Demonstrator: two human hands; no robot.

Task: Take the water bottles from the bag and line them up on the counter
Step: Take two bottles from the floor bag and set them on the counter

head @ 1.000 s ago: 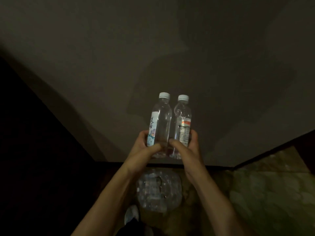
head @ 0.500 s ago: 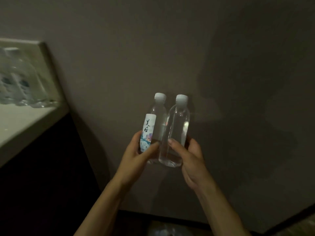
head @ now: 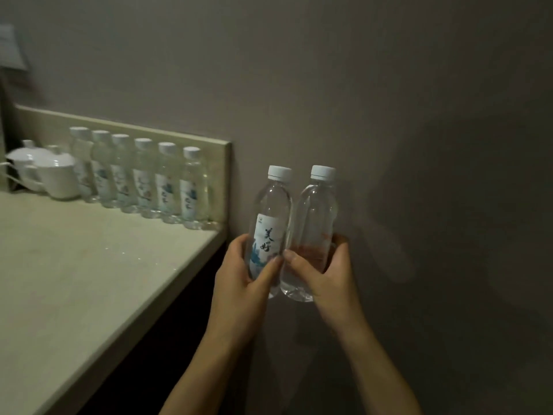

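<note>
Head view. The left hand [head: 239, 274] grips 1 water bottle [head: 270, 223] and the right hand [head: 326, 271] grips a 2nd bottle [head: 315, 226], each with fingers and thumb wrapped round the lower body. Both bottles are upright, side by side and touching or nearly so, held in the air against the grey wall [head: 389, 115], just beyond the right end of the desk [head: 89, 280].

Change over the last second: the view has swung up and to the left. 1 second ago the bag of bottles lay on the floor below the hands; half a second ago only the desk edge showed; now the bag is out of view and the full row of 6 bottles [head: 140, 175] is visible, standing along the backsplash [head: 167, 136], beside a white lidded teapot and cup [head: 45, 172]. The pair has been carried from floor level to desk height. This suggests the lift is done and placement comes next, probably in front of the row, since it already reaches the desk's right end.

Writing: the label on the left-hand bottle carries 2 black brush characters, apparently "美好", above a blue motif, with a small logo too fine to read. The other bottle shows only reddish print through the plastic, illegible. The row's labels are blurred.
</note>
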